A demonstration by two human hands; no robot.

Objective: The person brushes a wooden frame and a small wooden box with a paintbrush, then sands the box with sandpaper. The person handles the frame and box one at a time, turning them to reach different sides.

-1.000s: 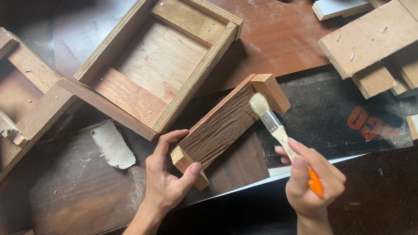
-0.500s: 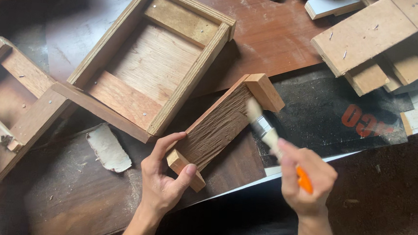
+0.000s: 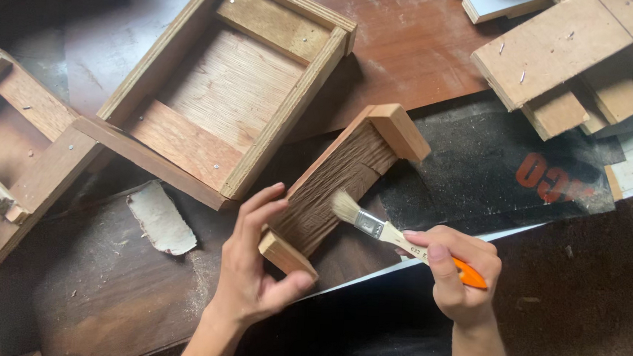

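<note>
My left hand (image 3: pixel 253 276) grips the near end of the dark ridged wooden block (image 3: pixel 338 183), fingers along its nine o'clock edge, thumb under the end cap. My right hand (image 3: pixel 456 275) pinches the orange-handled paintbrush (image 3: pixel 393 236), bristles touching the block's ridges. At eleven o'clock sits an open plywood box (image 3: pixel 227 87).

A woodworking shop: sawdust-strewn workbench (image 3: pixel 94 296), open plywood box (image 3: pixel 227 87), stacked wood offcuts (image 3: pixel 568 61).
</note>
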